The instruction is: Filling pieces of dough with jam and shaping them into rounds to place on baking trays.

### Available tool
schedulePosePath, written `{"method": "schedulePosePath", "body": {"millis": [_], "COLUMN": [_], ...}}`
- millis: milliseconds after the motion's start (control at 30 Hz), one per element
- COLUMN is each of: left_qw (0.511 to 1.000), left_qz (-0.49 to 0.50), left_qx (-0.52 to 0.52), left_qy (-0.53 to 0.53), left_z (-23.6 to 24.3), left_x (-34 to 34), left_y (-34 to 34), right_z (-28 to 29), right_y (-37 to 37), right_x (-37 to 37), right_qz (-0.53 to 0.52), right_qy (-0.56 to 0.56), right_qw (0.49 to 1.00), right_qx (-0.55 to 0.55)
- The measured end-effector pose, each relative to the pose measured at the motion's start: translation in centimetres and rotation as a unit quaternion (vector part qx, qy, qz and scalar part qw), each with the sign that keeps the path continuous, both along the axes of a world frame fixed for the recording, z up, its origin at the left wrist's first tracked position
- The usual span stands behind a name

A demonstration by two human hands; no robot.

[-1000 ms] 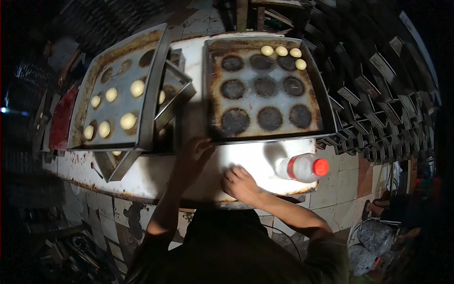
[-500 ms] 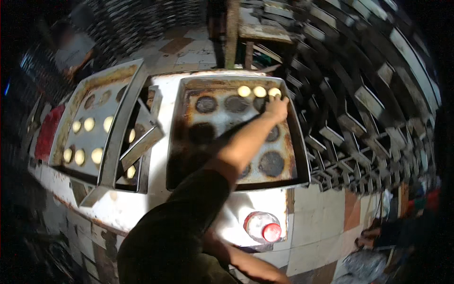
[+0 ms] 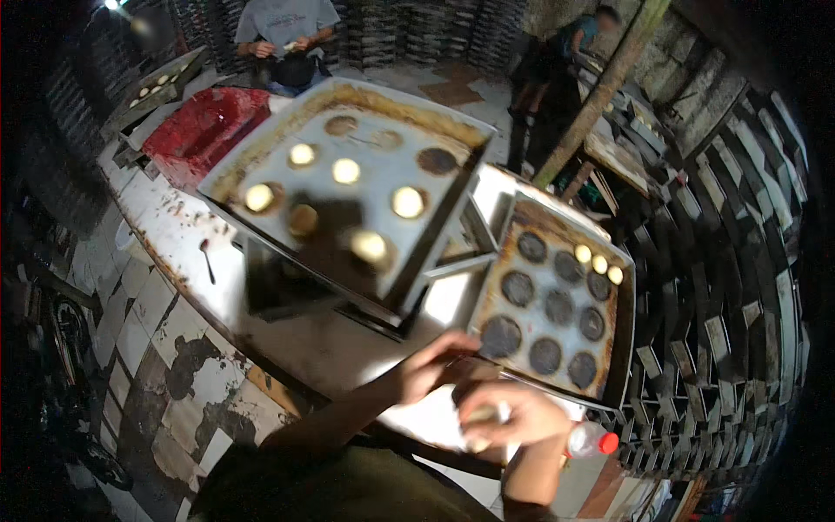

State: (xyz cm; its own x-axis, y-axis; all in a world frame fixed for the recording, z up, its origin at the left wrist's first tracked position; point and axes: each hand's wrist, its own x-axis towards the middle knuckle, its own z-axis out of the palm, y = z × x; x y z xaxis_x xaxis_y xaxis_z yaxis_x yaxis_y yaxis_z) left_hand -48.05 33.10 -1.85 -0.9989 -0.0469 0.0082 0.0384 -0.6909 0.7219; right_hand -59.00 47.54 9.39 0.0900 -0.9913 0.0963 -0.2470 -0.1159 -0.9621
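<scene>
My left hand (image 3: 426,370) is above the table near the front corner of the right-hand metal tray (image 3: 628,370), its fingers stretched out and apart. Close beside it, my right hand (image 3: 522,413) has curled fingers around something pale; blur hides what it is. At that tray's far right, three pale dough balls (image 3: 600,264) sit in a row beside dark round stains. On the left, a second metal tray (image 3: 474,130) rests on top of other trays, with several dough balls (image 3: 346,170) spread over it, partly in shadow. A clear bottle with a red cap (image 3: 607,443) lies beside my right forearm.
A red basin (image 3: 209,130) stands at the table's far left, and a spoon (image 3: 207,261) lies on the white table (image 3: 174,230). A wooden post (image 3: 600,96) rises behind. Stacked metal trays (image 3: 731,331) fill the right side. Two people work at the back.
My right hand has left the dough balls in the right tray and come back near my body. My left hand has come up beside it. The view has swung left.
</scene>
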Motion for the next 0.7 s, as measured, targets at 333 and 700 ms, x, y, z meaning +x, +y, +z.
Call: {"method": "schedulePosePath", "body": {"millis": [333, 700], "left_qw": [0.973, 0.971], "left_qz": [0.044, 0.087], "left_qx": [0.142, -0.017], "left_qy": [-0.178, -0.223], "left_z": [-4.3, -6.9], "left_x": [25.8, 32.0], "left_y": [-15.7, -25.9], "right_z": [-1.7, -2.3], "right_y": [-34.9, -33.8], "right_x": [-19.4, -20.2], "right_qz": [-0.267, -0.368], "right_qy": [0.633, 0.304], "right_qw": [0.681, 0.814], "right_qx": [0.253, 0.330]}}
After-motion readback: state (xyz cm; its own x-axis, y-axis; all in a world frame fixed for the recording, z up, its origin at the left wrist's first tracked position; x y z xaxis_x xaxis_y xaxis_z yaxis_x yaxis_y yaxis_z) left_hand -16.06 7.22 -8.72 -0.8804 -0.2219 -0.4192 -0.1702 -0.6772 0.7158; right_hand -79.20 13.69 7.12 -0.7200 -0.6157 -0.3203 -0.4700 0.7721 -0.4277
